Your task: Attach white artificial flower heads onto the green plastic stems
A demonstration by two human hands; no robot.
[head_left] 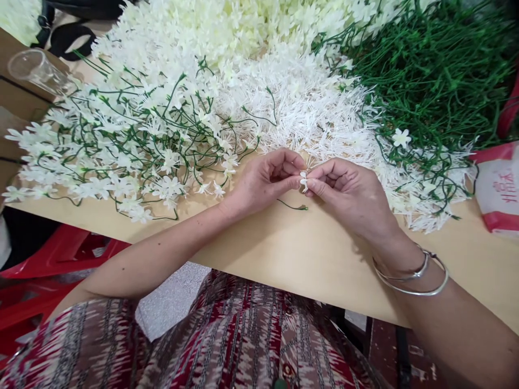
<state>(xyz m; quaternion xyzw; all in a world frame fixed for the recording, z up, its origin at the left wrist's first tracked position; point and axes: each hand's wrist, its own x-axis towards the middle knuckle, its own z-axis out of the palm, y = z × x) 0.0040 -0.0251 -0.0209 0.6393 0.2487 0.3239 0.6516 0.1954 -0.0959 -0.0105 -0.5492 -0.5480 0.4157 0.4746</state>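
Note:
Over the front of the table, my left hand [263, 181] and my right hand [348, 194] meet fingertip to fingertip. Both pinch a small white artificial flower [304, 182] between thumb and forefinger. Fine white strands show just above the pinch, partly hidden by the fingers. Below the hands a short green plastic stem [294, 205] lies on the wood. To the left spreads a heap of white flowers on green stems [162, 129]. Right behind my hands is a pile of loose white stamen pieces [308, 102].
A big mound of green stems [438, 75] fills the back right, and loose cream petals [227, 27] cover the back. One white flower [401, 138] rests at the right. A clear cup [40, 70] lies at the left; a red and white packet [498, 186] is at the right edge.

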